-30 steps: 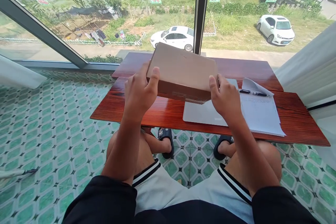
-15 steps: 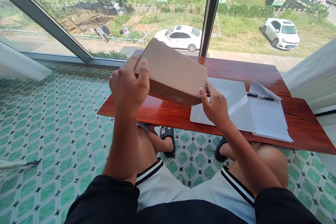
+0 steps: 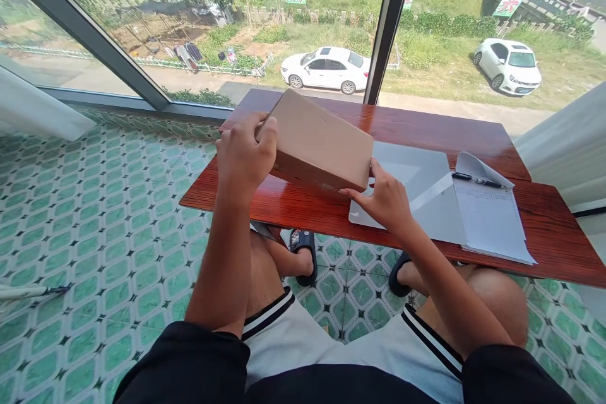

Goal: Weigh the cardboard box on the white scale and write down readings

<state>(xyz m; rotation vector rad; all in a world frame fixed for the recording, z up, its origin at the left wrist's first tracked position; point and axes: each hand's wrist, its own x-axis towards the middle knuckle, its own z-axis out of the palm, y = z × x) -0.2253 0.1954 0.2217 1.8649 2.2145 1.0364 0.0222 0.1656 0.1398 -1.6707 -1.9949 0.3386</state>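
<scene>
Head view: one box (image 3: 324,139), tilted, over the table's (image 3: 563,227) left half. Left hand (image 3: 246,153) clamped on its left end, right hand (image 3: 387,201) gripping its right end. One laptop (image 3: 416,167), one notebook (image 3: 492,221) nearer table's right edge.

A plain brown cardboard box (image 3: 322,146) is showing its broad, closed upper face to the daylight, a small mark breaking the smooth surface toward the far edge, while its long near side is falling into shadow and bearing a faint pale patch close to the right corner. The box is angling across the red-brown table (image 3: 556,221), its long edges slanting from far left to near right, with the left hand (image 3: 246,154) gripping one end and the right hand (image 3: 386,199) steadying the other; its underside is staying out of sight.
</scene>
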